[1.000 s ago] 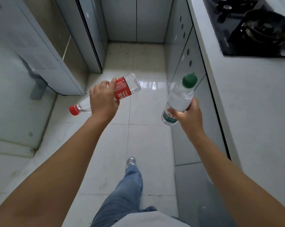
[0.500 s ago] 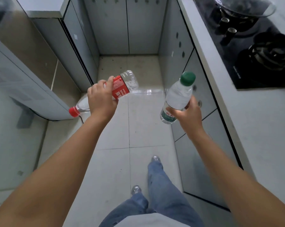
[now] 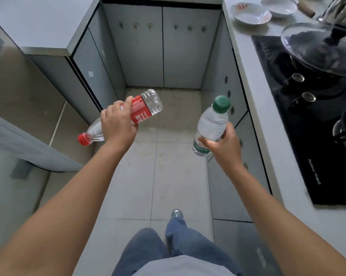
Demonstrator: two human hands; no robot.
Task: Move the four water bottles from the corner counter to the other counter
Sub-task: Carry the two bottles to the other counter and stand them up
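My left hand (image 3: 117,124) grips a clear water bottle with a red label and red cap (image 3: 146,108), held almost sideways with the cap pointing down-left. My right hand (image 3: 223,145) holds a second clear water bottle with a green cap and green label (image 3: 212,124), nearly upright and tilted slightly right. Both bottles hang in the air above the tiled floor between the counters. No other water bottles are in view.
A white counter (image 3: 253,80) runs along the right with a black gas hob (image 3: 307,120), a lidded wok (image 3: 317,50) and white bowls (image 3: 249,12). Another white counter (image 3: 38,22) is at upper left. Grey cabinets (image 3: 162,50) close the far end. My legs stand on the floor below.
The view has moved forward and tilted up along the aisle; the far cabinets, left counter top and bowls came into view. Both hands keep their bottles in nearly the same pose.
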